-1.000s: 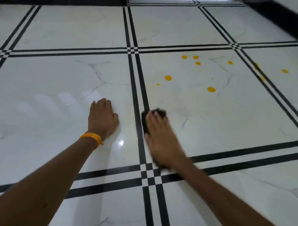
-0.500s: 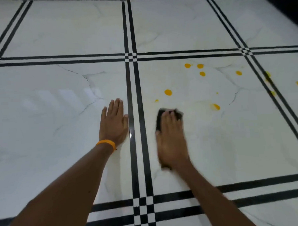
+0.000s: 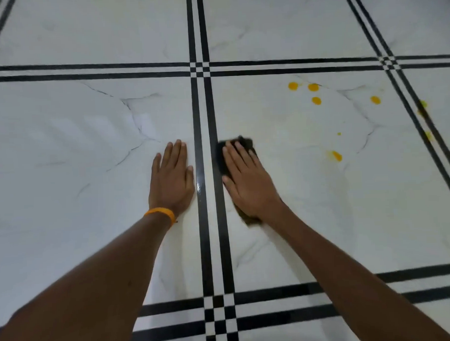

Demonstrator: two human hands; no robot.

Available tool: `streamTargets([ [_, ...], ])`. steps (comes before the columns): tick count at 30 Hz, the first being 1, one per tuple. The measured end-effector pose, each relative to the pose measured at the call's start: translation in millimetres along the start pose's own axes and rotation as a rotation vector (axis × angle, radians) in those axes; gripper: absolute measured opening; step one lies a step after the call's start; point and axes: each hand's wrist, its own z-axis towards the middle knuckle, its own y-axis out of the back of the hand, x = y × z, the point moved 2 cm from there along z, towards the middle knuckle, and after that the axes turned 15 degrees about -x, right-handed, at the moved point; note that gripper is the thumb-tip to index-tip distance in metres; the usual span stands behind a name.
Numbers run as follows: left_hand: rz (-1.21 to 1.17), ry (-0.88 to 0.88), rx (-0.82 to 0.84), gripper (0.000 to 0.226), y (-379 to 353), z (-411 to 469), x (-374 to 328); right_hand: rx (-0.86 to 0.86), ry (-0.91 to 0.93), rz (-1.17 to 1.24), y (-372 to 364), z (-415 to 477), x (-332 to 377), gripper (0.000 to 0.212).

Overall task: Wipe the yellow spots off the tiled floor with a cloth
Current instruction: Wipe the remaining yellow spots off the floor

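A person kneeling over a tiled floor braces the left hand, an orange wristband at its wrist, flat on the white marble-look tile, fingers straight and held close together. Just right of it runs a double black stripe. Across that stripe the right hand presses a dark cloth to the next tile, fingers straight and slightly spread. The cloth lies lengthwise beneath the palm, showing beyond the fingertips and at the wrist. The yellow spots all lie right of and beyond this hand, well apart from it: nearest is a smeared spot off to its right, then a small fleck, then a cluster of four farther up the same tile, with fainter marks on the right-hand stripes. The next sweep likely goes rightward and forward with the cloth hand. The floor is glossy and reflective; no walls or furniture are clearly in view.
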Motion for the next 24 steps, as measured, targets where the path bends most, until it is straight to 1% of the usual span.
streamTargets([
  [1, -0.005, -0.005, -0.017, 0.059, -0.8, 4.1, -1.6, -0.014, -0.001, 0.026, 9.9, -25.5, -13.9, 0.067],
  [2, -0.006, -0.021, -0.026, 0.058, -0.5, 7.1, -4.8, -0.048, -0.043, 0.013, 19.8, -47.9, -34.2, 0.067],
  [4, 0.016, -0.033, -0.018, 0.058, 0.2, 8.3, -7.2, -0.059, -0.226, -0.045, 34.2, -59.5, -85.6, 0.069],
  [6, 0.034, -0.019, -0.037, 0.057, -1.4, 4.3, -7.4, -0.121, -0.374, -0.126, 36.8, -22.0, -121.3, 0.073],
  [7, 0.04, -0.027, -0.032, 0.057, -1.6, 2.2, -5.9, -0.127, -0.433, -0.14, 30.7, 3.6, -125.0, 0.076],
  [9, 0.019, -0.029, -0.025, 0.057, -2.2, -0.9, -2.9, -0.103, -0.487, -0.126, 15.1, 54.3, -104.3, 0.081],
  [10, 0.007, -0.028, -0.029, 0.057, -2.1, -1.2, -2.4, -0.113, -0.478, -0.128, 5.0, 70.7, -85.0, 0.082],
  [11, 0.005, -0.028, -0.037, 0.057, -2.3, 2.0, -2.8, -0.111, -0.414, -0.114, -1.4, 81.0, -60.9, 0.08],
  [13, 0.024, -0.032, -0.056, 0.057, -3.9, 8.8, -1.6, -0.109, -0.183, -0.073, -6.3, 65.4, -6.7, 0.07],
  [14, 0.036, -0.034, -0.058, 0.057, -4.5, 11.1, -0.6, -0.082, -0.053, -0.043, -4.1, 38.2, 13.0, 0.066],
  [15, 0.041, -0.036, -0.049, 0.057, -5.6, 10.7, -0.9, -0.035, 0.046, -0.004, 3.4, 3.5, 19.7, 0.065],
  [16, 0.048, -0.04, -0.041, 0.057, -5.7, 8.9, 0.7, -0.018, 0.092, 0.038, 10.8, -30.0, 13.4, 0.065],
  [17, 0.05, -0.038, -0.039, 0.058, -5.3, 6.5, 0.0, -0.023, 0.084, 0.073, 20.1, -56.3, -9.9, 0.066],
  [19, 0.047, -0.036, -0.031, 0.06, -5.2, 4.5, -1.4, -0.11, -0.05, 0.017, 33.4, -71.0, -82.2, 0.067],
  [20, 0.048, -0.037, -0.034, 0.06, -5.6, 4.4, -1.3, -0.141, -0.142, -0.049, 36.8, -58.7, -119.7, 0.07],
  [21, 0.053, -0.041, -0.045, 0.061, -6.2, 5.7, 0.9, -0.131, -0.257, -0.104, 38.2, -33.7, -146.6, 0.074],
  [22, 0.052, -0.044, -0.054, 0.061, -6.8, 6.7, 4.4, -0.14, -0.382, -0.126, 35.0, -5.6, -160.7, 0.079],
  [23, 0.043, -0.042, -0.055, 0.06, -6.6, 7.6, 7.4, -0.129, -0.473, -0.114, 31.3, 21.3, -156.5, 0.081],
  [24, 0.033, -0.038, -0.053, 0.061, -6.7, 6.9, 8.4, -0.119, -0.493, -0.129, 24.5, 37.9, -141.1, 0.082],
])
